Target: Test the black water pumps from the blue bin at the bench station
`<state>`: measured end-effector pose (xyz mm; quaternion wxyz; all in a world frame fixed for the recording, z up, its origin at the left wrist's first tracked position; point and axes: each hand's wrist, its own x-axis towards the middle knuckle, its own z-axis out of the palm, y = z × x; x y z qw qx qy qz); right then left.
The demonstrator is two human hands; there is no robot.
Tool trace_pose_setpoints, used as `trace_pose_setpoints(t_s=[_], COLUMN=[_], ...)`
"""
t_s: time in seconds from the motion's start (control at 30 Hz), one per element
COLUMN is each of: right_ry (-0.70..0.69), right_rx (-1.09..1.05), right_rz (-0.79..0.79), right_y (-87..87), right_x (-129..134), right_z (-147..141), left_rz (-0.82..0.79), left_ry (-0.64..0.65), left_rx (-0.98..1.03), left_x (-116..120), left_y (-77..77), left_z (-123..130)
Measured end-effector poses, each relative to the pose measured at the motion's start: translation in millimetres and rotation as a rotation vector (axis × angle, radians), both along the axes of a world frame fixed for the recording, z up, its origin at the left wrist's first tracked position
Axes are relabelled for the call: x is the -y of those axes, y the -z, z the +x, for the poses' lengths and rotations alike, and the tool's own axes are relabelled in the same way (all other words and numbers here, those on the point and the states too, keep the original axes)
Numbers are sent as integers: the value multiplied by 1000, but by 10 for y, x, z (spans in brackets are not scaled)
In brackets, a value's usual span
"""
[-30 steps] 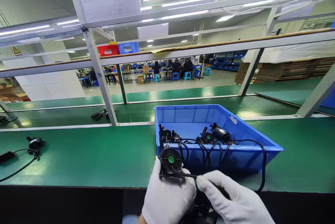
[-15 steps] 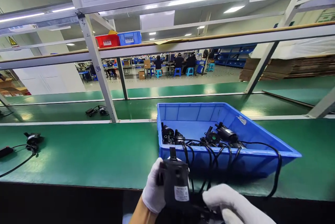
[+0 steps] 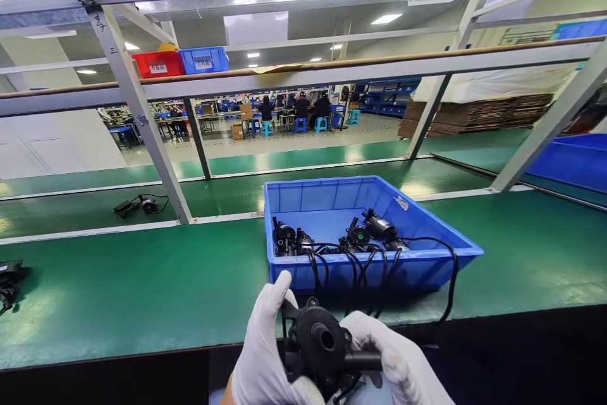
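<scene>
Low in the view, in front of the bench edge, a black pump (image 3: pixel 318 343) is held between my two white-gloved hands. My left hand (image 3: pixel 270 345) grips its left side, thumb raised along it. Around the right side, by the side pipe, my right hand (image 3: pixel 391 354) is closed. The pump's round face with a central port points up toward the camera. Just beyond stands a blue bin (image 3: pixel 332 198) with several black pumps (image 3: pixel 379 225) inside; their black cables (image 3: pixel 453 285) hang over the front rim.
On the green bench (image 3: pixel 142 291), more black parts (image 3: pixel 9 282) lie at the far left edge. Another pump (image 3: pixel 149 204) rests behind the metal post (image 3: pixel 147 133). A shelf above bears a red box (image 3: pixel 159 64) and a blue box (image 3: pixel 203 60). People sit far off.
The pump has been turned, so its ported face shows instead of the labelled side. My right hand has come in onto it. The view has swung right, and the bin appears further left.
</scene>
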<state>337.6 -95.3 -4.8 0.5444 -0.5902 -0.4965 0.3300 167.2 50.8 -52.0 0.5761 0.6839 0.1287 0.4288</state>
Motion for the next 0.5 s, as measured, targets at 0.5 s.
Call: trace_pose_setpoints(t_s=[0.5], right_ry=[-30], right_rx=[85], right_rz=[96], right_y=[-80], right_x=[2], right_z=[-40], left_rz=[47], left_ry=[47], left_rx=[21], left_x=[-73], left_y=[25], left_z=[39])
